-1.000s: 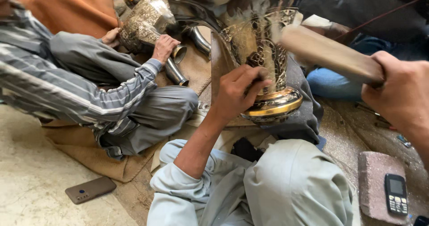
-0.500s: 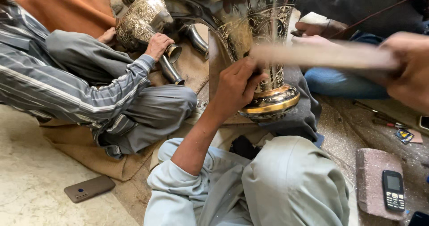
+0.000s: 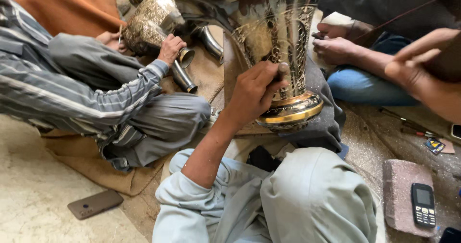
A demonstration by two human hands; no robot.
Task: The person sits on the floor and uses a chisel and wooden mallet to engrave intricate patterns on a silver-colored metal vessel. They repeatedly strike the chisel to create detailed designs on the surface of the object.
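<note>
The left hand is clenched around a small metal punch and presses its tip to the side of the engraved brass vase, which stands base-down on the person's lap, so the wall is steady for the work. The right hand is raised at the right edge, grasping a blurred wooden handle. Room is narrow: a co-worker's hand holds another engraved vessel to the left, other hands rest just behind, and a stone block with a small phone lies on the floor at the right.

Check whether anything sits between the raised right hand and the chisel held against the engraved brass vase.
Nothing visible does. The right hand is raised at the right edge, and only open air separates it from the small metal chisel that the left hand presses against the engraved brass vase.
</note>
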